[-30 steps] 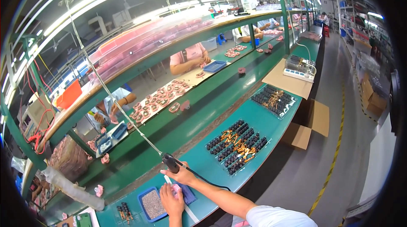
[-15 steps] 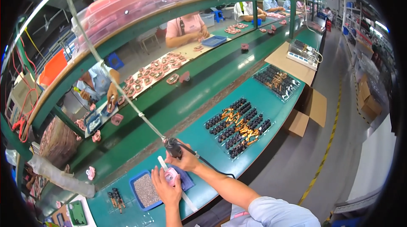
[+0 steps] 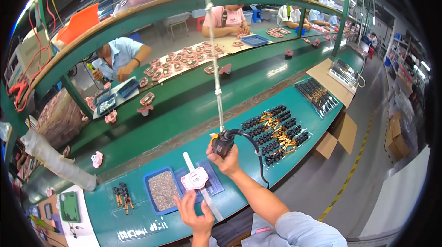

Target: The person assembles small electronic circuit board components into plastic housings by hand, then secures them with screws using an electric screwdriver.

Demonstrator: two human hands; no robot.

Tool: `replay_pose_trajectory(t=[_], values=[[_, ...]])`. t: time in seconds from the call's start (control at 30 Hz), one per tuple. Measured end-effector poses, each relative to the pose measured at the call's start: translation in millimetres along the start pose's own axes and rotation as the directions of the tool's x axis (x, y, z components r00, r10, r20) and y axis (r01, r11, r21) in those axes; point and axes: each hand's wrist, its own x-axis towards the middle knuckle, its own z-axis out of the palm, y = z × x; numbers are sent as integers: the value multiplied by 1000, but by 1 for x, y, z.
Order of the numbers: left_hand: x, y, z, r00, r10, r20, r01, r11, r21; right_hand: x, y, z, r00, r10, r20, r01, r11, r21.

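My right hand (image 3: 225, 158) is wrapped round a black power screwdriver (image 3: 223, 144), which hangs from a cord above the bench and has a black cable curving off to the right. A pink-and-white plastic housing (image 3: 195, 179) lies on a dark blue pad (image 3: 214, 183), across a pale strip (image 3: 211, 203). Just below the housing, my left hand (image 3: 195, 214) is open, fingers spread and apart from it. Left of the pad is a blue tray (image 3: 147, 186) filled with small screws (image 3: 163, 189).
Clear trays hold rows of black parts with orange ends (image 3: 276, 134). A few similar parts (image 3: 122, 196) lie at left. Beyond runs a green conveyor belt (image 3: 184, 108) with pink housings; co-workers sit across it. An open cardboard box (image 3: 338, 136) stands beside the bench's right edge.
The screwdriver has risen off the housing and stands upright in my right hand. My left hand has let go of the housing and drawn back toward me. The view has shifted.
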Motion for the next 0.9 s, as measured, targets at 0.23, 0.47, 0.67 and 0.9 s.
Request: replay_pose_trajectory(t=[0.23, 0.47, 0.67, 0.9], values=[[-30, 2, -15, 980, -198, -31, 187, 960, -210, -3, 2, -5, 998, -58, -13, 57, 996, -73], [-25, -1, -17, 984, -175, -25, 167, 968, -189, -3, -7, -7, 1000, -14, -8, 13, 996, -92], [-29, -4, -17, 987, -156, -49, 146, 975, -165, -1, 0, -3, 998, -54, 16, 54, 997, -51], [-34, 1, -23, 973, -214, -89, 197, 966, -168, -8, 0, -18, 998, -14, -66, 18, 998, 63]])
